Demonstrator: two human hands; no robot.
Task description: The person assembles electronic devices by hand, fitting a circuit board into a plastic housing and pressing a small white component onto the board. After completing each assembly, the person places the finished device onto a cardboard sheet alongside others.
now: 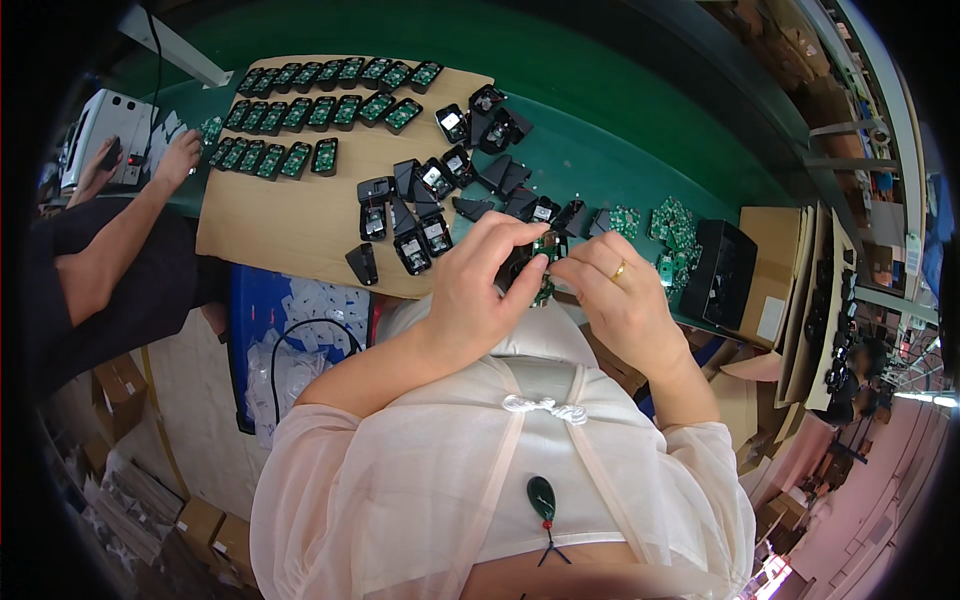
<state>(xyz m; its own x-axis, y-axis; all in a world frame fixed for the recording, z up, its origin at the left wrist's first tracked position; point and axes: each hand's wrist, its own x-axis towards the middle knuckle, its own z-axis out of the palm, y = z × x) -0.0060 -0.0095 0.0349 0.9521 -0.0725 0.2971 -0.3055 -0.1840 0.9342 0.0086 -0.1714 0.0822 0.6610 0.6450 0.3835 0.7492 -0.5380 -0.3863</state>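
My left hand (482, 290) is closed, thumb and fingers gripping a small black plastic housing (557, 246) over the table's near edge. A green circuit board (545, 243) shows at it, partly covered by my fingertips. My right hand (622, 295), with a ring on one finger, is pinched together against the housing's right side. Whatever lies between those fingertips is hidden. Just beyond my hands are loose black housings (435, 180), several with pale parts inside. Loose green circuit boards (676, 230) are heaped to the right of my hands.
Rows of black housings with green boards (295, 115) stand on a cardboard sheet (300, 215). A black bin (718, 275) and a cardboard box (775, 260) are at right. A co-worker's hand (180, 155) works at far left. A blue crate (245, 330) holds clear bags.
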